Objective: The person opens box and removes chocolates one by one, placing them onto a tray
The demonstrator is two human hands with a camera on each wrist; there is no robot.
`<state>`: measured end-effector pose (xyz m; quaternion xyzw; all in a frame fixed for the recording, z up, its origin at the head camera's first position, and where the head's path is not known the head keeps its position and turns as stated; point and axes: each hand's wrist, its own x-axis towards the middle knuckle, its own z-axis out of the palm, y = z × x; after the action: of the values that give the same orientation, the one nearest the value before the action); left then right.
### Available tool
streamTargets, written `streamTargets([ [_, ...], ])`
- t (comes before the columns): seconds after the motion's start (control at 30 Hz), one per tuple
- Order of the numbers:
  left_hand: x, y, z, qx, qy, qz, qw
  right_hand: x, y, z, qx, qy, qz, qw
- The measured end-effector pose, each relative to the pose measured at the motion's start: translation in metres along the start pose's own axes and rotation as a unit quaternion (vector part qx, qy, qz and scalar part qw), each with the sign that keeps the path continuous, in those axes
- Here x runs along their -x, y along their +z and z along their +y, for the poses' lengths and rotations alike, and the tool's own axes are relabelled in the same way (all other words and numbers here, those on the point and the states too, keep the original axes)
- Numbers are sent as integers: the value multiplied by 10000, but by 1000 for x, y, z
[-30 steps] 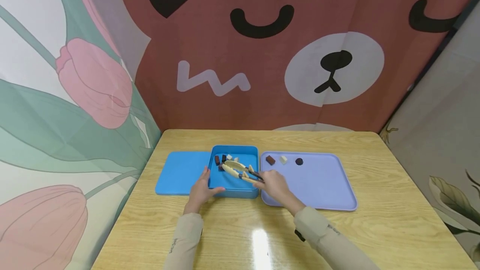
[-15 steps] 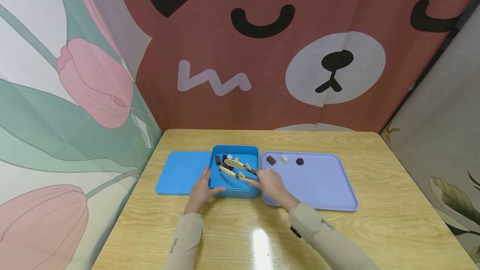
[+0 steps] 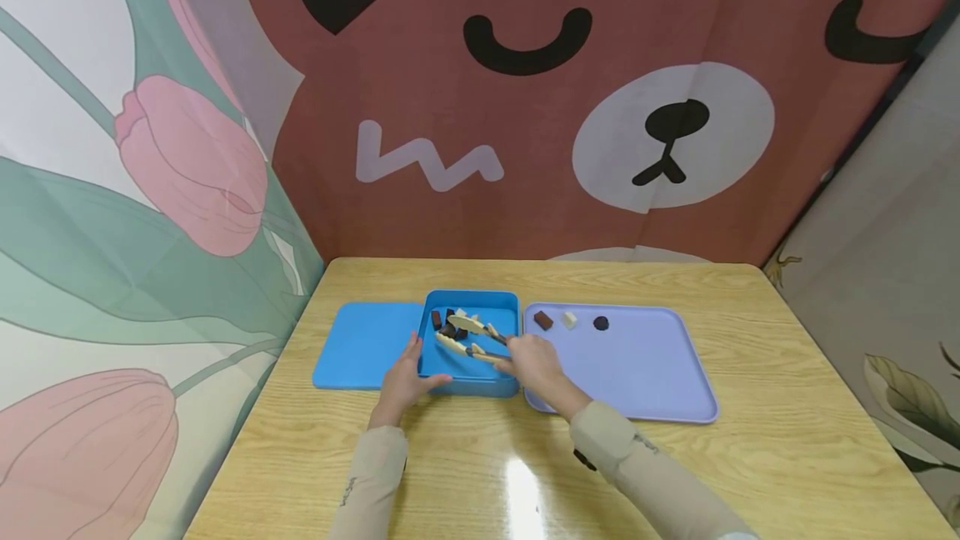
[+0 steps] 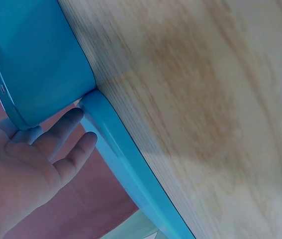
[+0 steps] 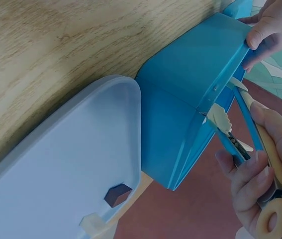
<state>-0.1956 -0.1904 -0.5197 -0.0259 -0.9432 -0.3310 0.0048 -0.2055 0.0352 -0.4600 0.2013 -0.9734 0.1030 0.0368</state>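
Confirmed by the head view alone: brown, dark and white pieces [image 3: 437,321] inside the blue box [image 3: 474,387], plus a dark round piece [image 3: 601,323] on the purple tray [image 3: 637,377]. Added by the right wrist view: a yellow loop [image 5: 262,218] at the handle end of the tongs [image 3: 453,346]. Laid on a light wood table [image 3: 450,465], before a bear-print curtain [image 3: 420,223]. Gripped in the right hand [image 3: 534,361]: the tongs, tips parted over the box, contact with pieces impossible to tell. Braced round the box's near-left corner: the left hand [image 3: 402,379], thumb against the near wall, fingers along the side.
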Motion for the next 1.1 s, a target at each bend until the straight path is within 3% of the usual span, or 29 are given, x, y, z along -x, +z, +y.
streamTargets([
  [0.4,1,-1,1,-15,7,-28,10000,-5,-2,-6,455,-215,125,9987],
  [1.1,2,-2,3,-78,22,-5,10000,-7,-12,-13,511,-244,-57,9984],
])
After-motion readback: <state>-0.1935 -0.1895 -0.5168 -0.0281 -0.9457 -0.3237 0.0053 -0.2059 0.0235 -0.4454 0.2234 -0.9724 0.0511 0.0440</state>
